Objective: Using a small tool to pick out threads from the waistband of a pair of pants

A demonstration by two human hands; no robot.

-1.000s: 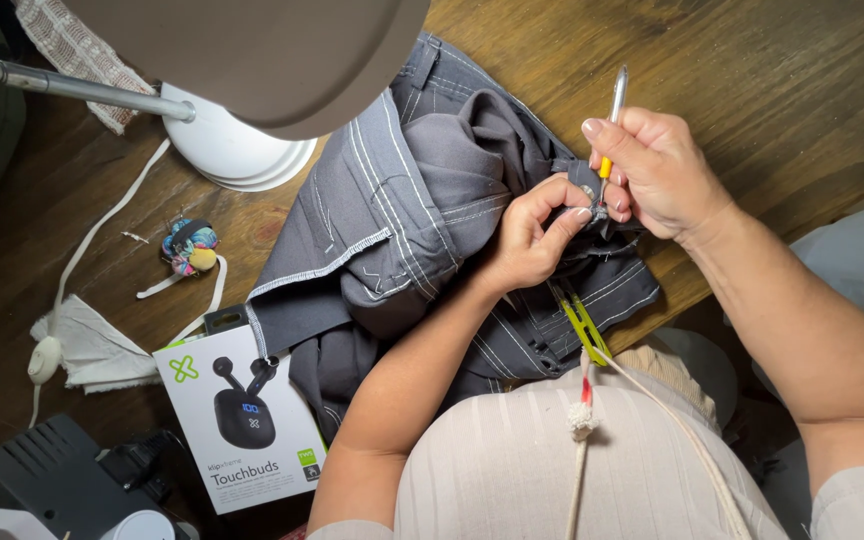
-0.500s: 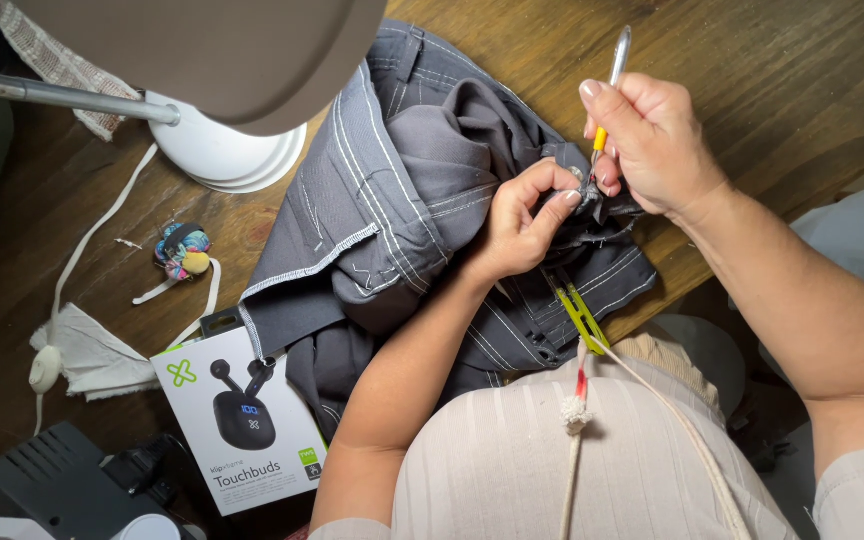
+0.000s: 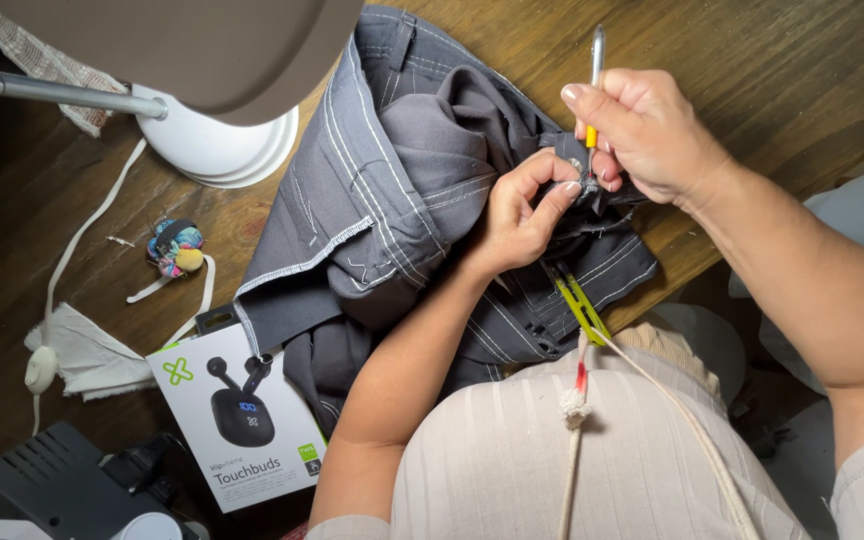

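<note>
- Trousers (image 3: 402,190), grey with white stitching, lie bunched on the wooden table (image 3: 772,60).
- Left hand (image 3: 517,215) pinches the fabric.
- Right hand (image 3: 642,130) is closed round a seam ripper (image 3: 595,75), tip at the pinched spot.

I see a pale ribbed short-sleeved top (image 3: 512,460), both forearms bare. A cream cord (image 3: 672,410) hangs at my chest, carrying a yellow clip (image 3: 580,308) and a small red-and-white tassel (image 3: 576,395).
</note>
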